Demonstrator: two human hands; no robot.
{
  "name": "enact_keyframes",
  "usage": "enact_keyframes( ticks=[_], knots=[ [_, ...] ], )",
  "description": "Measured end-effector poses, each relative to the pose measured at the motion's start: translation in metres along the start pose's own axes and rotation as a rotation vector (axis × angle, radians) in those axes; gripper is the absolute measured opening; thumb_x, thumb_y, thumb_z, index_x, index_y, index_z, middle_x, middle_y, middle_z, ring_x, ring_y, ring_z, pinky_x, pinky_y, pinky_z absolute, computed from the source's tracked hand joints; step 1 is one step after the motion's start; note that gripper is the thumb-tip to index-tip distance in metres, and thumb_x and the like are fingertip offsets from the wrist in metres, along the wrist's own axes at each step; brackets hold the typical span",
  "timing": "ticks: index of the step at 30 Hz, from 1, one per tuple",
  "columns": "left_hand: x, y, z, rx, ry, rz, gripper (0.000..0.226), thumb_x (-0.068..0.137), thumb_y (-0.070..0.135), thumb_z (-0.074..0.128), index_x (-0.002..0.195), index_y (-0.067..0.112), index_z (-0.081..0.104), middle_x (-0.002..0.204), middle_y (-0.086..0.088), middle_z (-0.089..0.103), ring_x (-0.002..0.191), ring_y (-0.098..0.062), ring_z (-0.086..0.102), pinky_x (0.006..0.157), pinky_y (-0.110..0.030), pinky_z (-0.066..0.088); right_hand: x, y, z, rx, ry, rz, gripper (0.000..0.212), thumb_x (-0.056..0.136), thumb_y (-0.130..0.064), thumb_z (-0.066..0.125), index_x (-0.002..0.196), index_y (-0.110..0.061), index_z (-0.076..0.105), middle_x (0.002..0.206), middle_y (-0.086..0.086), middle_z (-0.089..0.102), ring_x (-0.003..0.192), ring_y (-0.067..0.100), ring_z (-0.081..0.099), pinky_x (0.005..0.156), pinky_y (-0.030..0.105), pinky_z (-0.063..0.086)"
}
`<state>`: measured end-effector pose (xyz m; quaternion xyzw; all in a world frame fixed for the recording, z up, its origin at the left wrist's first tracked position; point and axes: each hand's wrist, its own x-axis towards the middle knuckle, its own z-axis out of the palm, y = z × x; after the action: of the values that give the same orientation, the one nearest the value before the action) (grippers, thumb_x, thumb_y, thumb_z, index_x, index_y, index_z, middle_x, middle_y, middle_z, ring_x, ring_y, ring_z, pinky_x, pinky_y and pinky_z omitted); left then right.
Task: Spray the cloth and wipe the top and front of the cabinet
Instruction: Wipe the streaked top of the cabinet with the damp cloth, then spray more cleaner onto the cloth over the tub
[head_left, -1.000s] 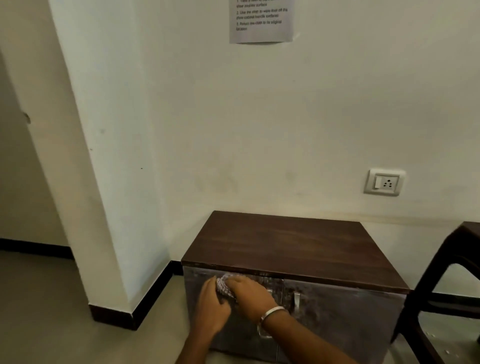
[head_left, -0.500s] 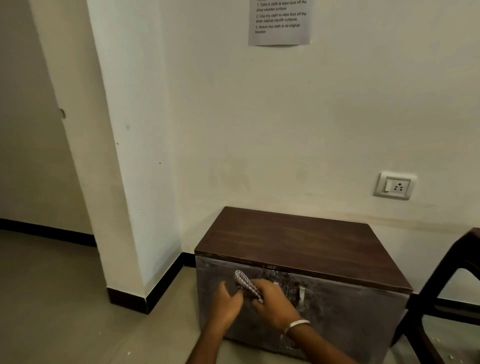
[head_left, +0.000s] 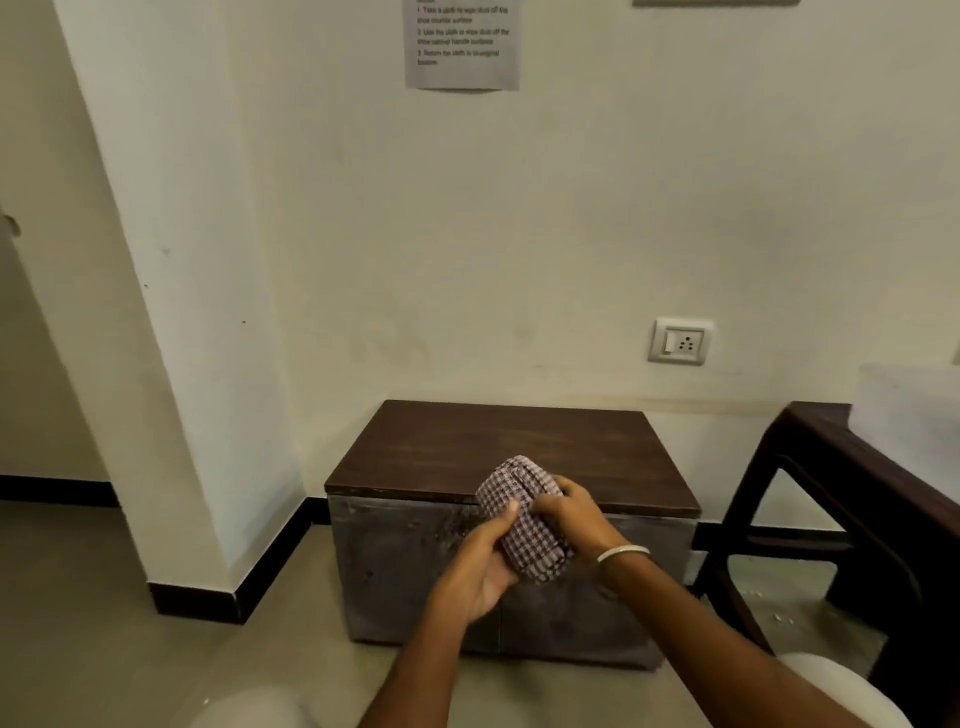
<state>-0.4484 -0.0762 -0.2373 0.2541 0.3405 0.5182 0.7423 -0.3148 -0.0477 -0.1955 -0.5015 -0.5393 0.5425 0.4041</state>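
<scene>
A low cabinet stands against the wall, with a dark brown wood top (head_left: 498, 447) and a dull grey, streaked front (head_left: 405, 566). In front of its upper edge I hold a folded checked cloth (head_left: 519, 514) with both hands. My left hand (head_left: 480, 566) grips the cloth from below and the left. My right hand (head_left: 569, 514), with a silver bangle on the wrist, grips it from the right. The cloth hangs in the air, clear of the cabinet front. No spray bottle is in view.
A dark wooden table or chair frame (head_left: 852, 499) stands close to the cabinet's right. A white pillar (head_left: 171, 364) with black skirting juts out on the left. A wall socket (head_left: 679, 341) and a paper notice (head_left: 461, 44) are on the wall. My knees show at the bottom edge.
Both hands have lifted the cloth off the cabinet's front and pulled it back toward me, bunched between them. The view has backed away from the cabinet.
</scene>
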Motion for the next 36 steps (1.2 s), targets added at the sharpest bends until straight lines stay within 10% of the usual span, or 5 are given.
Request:
enact_keyframes(
  ticks=[16,27,36],
  knots=[
    [0.035,-0.034,0.186,0.189,-0.069,0.106,0.023,0.089,0.001,0.057,0.112,0.005,0.056,0.109,-0.018,0.066,0.099,-0.031,0.064,0.089,-0.047,0.053,-0.069,-0.050,-0.170,-0.443,0.462,-0.217,0.055,0.092,-0.021,0.063,0.141,-0.008,0.042,0.137,0.010,0.046,0.121,0.024,0.053,0.099,0.033,0.046],
    [0.065,-0.037,0.303,0.195,-0.214,0.082,0.035,0.098,0.026,0.047,0.127,0.007,0.051,0.116,-0.015,0.064,0.102,-0.031,0.063,0.085,-0.047,0.052,-0.163,-0.100,-0.291,-0.426,1.101,-0.565,0.020,0.093,-0.007,0.053,0.110,-0.015,0.060,0.103,0.003,0.061,0.085,0.009,0.058,0.076,0.017,0.048],
    [0.079,-0.055,0.371,0.223,-0.290,0.097,0.035,0.099,0.024,0.045,0.128,0.006,0.051,0.121,-0.017,0.063,0.109,-0.032,0.062,0.099,-0.052,0.046,-0.174,-0.116,-0.396,-0.449,1.317,-0.356,0.036,0.090,-0.022,0.063,0.121,-0.009,0.050,0.123,0.012,0.049,0.105,0.024,0.056,0.096,0.037,0.050]
  ],
)
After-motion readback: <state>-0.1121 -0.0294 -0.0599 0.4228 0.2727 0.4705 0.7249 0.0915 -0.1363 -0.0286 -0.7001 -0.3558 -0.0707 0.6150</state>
